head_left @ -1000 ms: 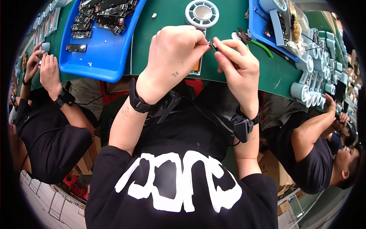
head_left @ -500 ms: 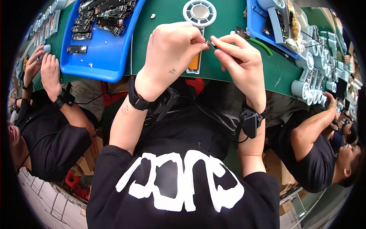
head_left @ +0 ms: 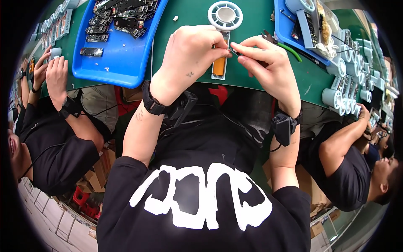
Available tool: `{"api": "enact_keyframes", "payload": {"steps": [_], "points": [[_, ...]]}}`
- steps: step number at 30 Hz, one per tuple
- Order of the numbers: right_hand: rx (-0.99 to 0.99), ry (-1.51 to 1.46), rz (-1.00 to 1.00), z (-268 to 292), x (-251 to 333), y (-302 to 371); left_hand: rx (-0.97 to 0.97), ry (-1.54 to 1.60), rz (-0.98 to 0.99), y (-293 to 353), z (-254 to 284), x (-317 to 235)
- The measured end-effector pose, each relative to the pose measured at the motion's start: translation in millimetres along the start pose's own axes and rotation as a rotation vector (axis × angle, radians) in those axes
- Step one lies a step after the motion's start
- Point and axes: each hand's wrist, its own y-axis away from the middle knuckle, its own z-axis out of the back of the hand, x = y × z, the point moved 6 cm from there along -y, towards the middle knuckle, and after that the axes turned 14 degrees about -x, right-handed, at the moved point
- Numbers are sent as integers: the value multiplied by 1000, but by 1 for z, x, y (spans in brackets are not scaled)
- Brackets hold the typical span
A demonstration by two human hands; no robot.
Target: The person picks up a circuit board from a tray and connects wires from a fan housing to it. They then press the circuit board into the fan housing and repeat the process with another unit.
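My left hand [head_left: 191,59] is closed in a pinch above an opened handheld fan, and whatever sits between its fingertips is too small to make out. Facing it, my right hand [head_left: 268,63] pinches a small dark part [head_left: 236,51], mostly covered by the fingers. The two sets of fingertips nearly meet. Beneath them lies the fan's pale casing, with a round spoked head [head_left: 225,16] at the far end and an orange battery [head_left: 218,66] in the handle. My left hand hides part of the handle.
A blue tray [head_left: 140,63] of dark circuit boards [head_left: 121,19] stands left. Green-handled cutters [head_left: 289,50] lie right, beside another blue tray [head_left: 279,25] with fan parts. Several pale blue fans [head_left: 332,98] crowd the far right. Co-workers sit on both sides; one's hands [head_left: 56,77] rest near the left tray.
The fan, trays and cutters sit slightly further right in the view. My hands remain pinched together over the fan, the right one a little further right and lower.
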Motion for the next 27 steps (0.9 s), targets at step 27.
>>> {"api": "enact_keyframes", "payload": {"steps": [27], "points": [[-648,-359,-429,-26,-12,18,-221,62,292,15,1,12]]}}
